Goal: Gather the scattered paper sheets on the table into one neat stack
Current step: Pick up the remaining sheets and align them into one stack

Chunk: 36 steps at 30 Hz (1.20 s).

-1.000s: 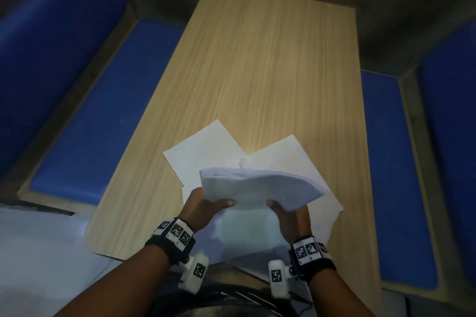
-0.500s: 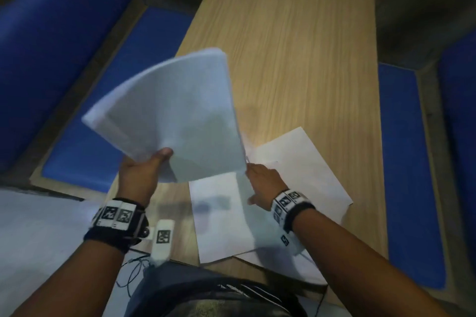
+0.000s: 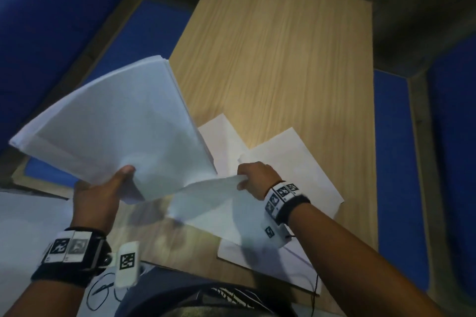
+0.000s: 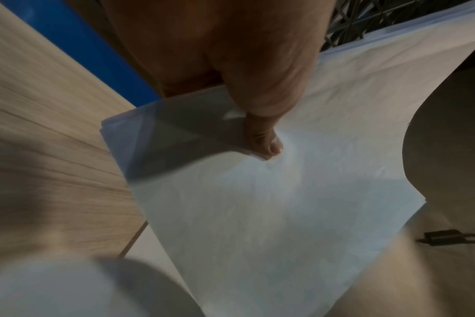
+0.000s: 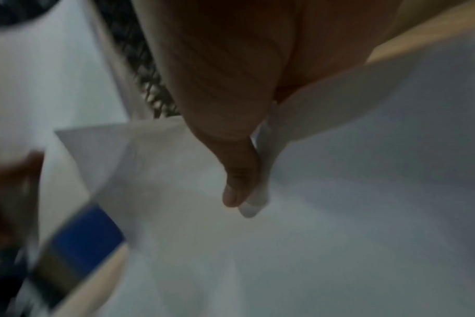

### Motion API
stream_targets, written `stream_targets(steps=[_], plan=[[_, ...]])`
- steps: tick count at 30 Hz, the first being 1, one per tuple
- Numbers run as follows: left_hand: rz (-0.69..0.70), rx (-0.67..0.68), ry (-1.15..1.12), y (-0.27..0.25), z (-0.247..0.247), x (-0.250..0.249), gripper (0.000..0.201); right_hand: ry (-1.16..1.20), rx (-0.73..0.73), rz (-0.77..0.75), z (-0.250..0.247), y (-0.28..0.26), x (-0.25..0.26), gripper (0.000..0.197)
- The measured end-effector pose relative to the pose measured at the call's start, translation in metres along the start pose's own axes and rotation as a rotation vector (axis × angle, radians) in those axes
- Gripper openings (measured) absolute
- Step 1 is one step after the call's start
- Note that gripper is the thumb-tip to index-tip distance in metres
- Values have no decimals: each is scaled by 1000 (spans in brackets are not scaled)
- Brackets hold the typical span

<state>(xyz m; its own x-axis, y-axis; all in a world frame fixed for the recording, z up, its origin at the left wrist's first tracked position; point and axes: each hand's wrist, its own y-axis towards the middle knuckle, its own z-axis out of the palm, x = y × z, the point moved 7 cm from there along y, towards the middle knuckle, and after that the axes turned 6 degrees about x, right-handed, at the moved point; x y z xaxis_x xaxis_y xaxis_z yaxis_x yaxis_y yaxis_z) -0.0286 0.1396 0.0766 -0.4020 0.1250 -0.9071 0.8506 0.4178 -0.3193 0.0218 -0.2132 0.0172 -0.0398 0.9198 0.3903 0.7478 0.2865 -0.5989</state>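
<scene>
Gripping the stack, the left hand hides its fingers; right hand pinches a blurred sheet.

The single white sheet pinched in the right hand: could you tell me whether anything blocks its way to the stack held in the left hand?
Nothing visible does: the single white sheet reaches the white paper stack.

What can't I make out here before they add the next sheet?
- Left hand fingers: under the held stack in the head view, so hidden.
- Number of sheets in that stack: edges too fine to count.
- Lifted sheet in the right hand: motion-blurred in the head and right wrist views.
- Sheets on the table: near ends hidden by the right arm, count unclear.
</scene>
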Motion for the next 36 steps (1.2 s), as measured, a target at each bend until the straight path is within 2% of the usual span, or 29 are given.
stream_targets(steps=[3,5,8,11,16,19,22,26,31,33,36], plan=[[21,-9,69,0,-7,-4,60,324,-123,116,-27,-24,-46,19],[-5,-3,60,0,-9,-2,61,413,-201,268,-35,-37,-89,34],[-17,1,11,0,-5,-2,59,333,-267,508,-37,-51,-146,66],[-12,5,0,-8,8,-10,42,200,-239,681,-26,-53,-175,66],[-8,19,-18,-6,19,-5,40,153,-186,916,-16,-56,-188,85],[6,39,-42,-6,23,0,49,214,-213,937,-16,-57,-196,98],[-6,41,-52,-6,22,5,51,256,-204,925,-14,-57,-204,100],[-13,60,-18,-10,23,8,19,221,-149,897,-15,-61,-206,92],[8,62,-14,-13,22,11,19,452,-336,771,-17,-69,-215,95],[5,59,-22,-13,22,15,25,479,-310,757,-14,-74,-216,82],[-2,71,-34,-12,24,18,40,484,-341,694,-17,-78,-214,40]])
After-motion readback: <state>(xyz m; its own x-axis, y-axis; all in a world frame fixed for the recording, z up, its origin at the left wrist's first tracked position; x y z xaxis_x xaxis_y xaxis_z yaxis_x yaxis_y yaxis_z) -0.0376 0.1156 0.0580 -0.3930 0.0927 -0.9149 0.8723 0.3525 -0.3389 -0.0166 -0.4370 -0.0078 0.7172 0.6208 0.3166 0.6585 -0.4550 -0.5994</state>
